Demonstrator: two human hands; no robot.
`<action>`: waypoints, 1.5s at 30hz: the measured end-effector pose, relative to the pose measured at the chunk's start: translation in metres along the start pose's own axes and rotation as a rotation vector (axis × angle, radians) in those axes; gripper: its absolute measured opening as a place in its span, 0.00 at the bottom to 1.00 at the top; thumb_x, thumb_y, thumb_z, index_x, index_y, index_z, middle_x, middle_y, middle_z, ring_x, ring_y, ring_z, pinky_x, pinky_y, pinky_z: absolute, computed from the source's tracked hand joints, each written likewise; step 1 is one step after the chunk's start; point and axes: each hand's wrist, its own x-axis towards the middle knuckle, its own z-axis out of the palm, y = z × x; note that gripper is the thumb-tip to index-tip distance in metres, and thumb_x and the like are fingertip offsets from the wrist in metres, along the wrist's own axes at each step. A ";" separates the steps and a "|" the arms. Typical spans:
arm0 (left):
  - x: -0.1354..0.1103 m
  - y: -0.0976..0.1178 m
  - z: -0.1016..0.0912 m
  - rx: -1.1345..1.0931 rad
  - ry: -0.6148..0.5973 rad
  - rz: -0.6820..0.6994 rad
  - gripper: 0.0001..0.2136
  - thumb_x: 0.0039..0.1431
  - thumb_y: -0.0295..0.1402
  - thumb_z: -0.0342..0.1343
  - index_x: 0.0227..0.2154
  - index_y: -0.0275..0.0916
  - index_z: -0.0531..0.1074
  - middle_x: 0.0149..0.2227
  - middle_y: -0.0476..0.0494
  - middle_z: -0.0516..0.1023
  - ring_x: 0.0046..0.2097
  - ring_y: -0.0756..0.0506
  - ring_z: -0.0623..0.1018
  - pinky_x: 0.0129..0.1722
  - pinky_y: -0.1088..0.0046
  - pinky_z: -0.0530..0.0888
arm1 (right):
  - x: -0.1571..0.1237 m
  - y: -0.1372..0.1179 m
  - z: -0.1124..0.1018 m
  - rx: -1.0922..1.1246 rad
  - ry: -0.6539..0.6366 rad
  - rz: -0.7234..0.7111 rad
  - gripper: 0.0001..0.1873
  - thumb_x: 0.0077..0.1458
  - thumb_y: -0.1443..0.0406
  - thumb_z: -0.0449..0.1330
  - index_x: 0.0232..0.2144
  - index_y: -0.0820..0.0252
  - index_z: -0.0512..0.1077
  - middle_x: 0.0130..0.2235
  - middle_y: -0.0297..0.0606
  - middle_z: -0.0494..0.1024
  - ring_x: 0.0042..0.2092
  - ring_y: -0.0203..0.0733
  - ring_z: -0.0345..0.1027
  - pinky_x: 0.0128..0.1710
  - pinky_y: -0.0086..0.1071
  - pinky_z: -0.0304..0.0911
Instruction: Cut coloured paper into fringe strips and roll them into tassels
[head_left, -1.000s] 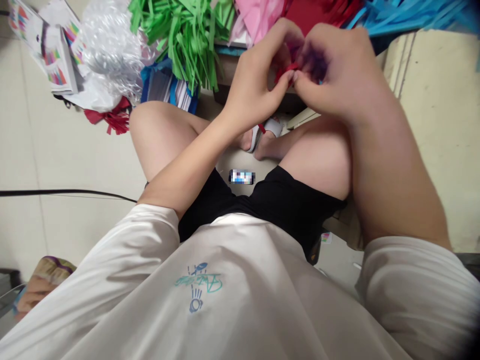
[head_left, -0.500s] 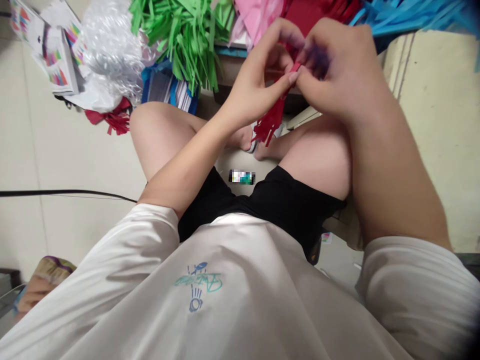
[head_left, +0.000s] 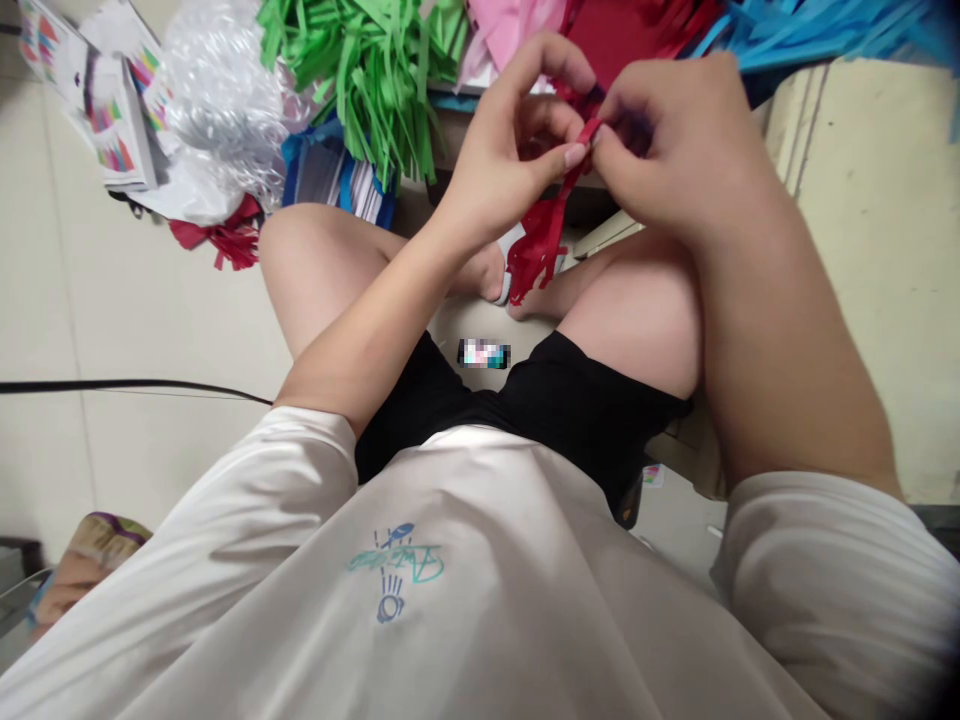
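Note:
A red fringed tassel [head_left: 536,245] hangs below my hands, its cut strips dangling above my feet. My left hand [head_left: 517,150] pinches the upper end of it between thumb and fingers. From the other side my right hand [head_left: 667,140] grips the same red strip, thumb against curled fingers, and the two sets of fingertips almost meet. Part of the red material is hidden behind the fingers. Just beyond my hands lies a pile of red sheet material [head_left: 637,35], with pink pieces [head_left: 514,40] beside it.
Green fringed strips [head_left: 367,90] spill over the edge at the back, blue ones [head_left: 840,45] at the right. Clear plastic wrap [head_left: 225,95], printed packets [head_left: 112,125] and a red tassel [head_left: 225,235] lie left. A cream cabinet [head_left: 870,260] stands right; a phone [head_left: 484,354] lies between my legs.
My left hand has shifted slightly left, its fingers a little more spread. A longer piece of the red strip shows between the hands, and the tassel's hanging end sits slightly lower.

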 end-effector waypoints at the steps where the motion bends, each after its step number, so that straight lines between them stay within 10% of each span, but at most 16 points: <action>1: 0.000 0.002 0.001 -0.020 0.002 -0.009 0.22 0.67 0.53 0.66 0.50 0.47 0.65 0.34 0.56 0.75 0.35 0.53 0.80 0.34 0.74 0.71 | 0.000 -0.001 0.000 -0.003 -0.003 0.006 0.01 0.59 0.71 0.62 0.35 0.63 0.74 0.31 0.31 0.71 0.33 0.30 0.60 0.36 0.30 0.49; 17: 0.004 0.013 0.001 -0.172 0.033 -0.148 0.20 0.51 0.35 0.69 0.46 0.48 0.68 0.33 0.57 0.79 0.36 0.53 0.81 0.36 0.79 0.80 | 0.001 -0.002 -0.001 -0.016 -0.012 -0.003 0.03 0.59 0.72 0.63 0.34 0.62 0.72 0.31 0.32 0.72 0.33 0.31 0.60 0.38 0.29 0.51; 22: 0.005 0.026 0.005 -0.244 0.166 -0.250 0.08 0.66 0.29 0.50 0.41 0.36 0.73 0.33 0.58 0.75 0.35 0.58 0.83 0.37 0.84 0.74 | -0.001 -0.001 0.000 -0.025 -0.015 -0.014 0.04 0.61 0.69 0.62 0.33 0.61 0.71 0.31 0.33 0.72 0.33 0.32 0.59 0.40 0.31 0.52; 30: 0.002 -0.001 0.003 -0.094 0.036 -0.042 0.17 0.65 0.44 0.69 0.48 0.48 0.67 0.36 0.58 0.75 0.35 0.57 0.76 0.33 0.82 0.76 | 0.005 -0.004 -0.002 -0.030 -0.053 0.065 0.09 0.57 0.63 0.66 0.30 0.52 0.68 0.32 0.35 0.78 0.33 0.41 0.66 0.40 0.40 0.60; 38: 0.004 -0.004 0.002 0.064 0.043 -0.016 0.23 0.63 0.58 0.67 0.46 0.48 0.69 0.37 0.51 0.78 0.38 0.50 0.80 0.34 0.73 0.74 | 0.007 -0.007 -0.003 0.096 -0.083 0.124 0.08 0.50 0.65 0.67 0.28 0.54 0.70 0.25 0.31 0.70 0.28 0.37 0.58 0.34 0.37 0.55; 45: 0.002 0.014 0.008 0.085 0.042 0.007 0.16 0.64 0.52 0.66 0.44 0.50 0.70 0.35 0.51 0.79 0.34 0.49 0.78 0.29 0.67 0.67 | 0.004 -0.008 -0.007 0.144 -0.067 0.125 0.05 0.51 0.75 0.63 0.30 0.62 0.74 0.24 0.28 0.64 0.29 0.31 0.54 0.34 0.33 0.48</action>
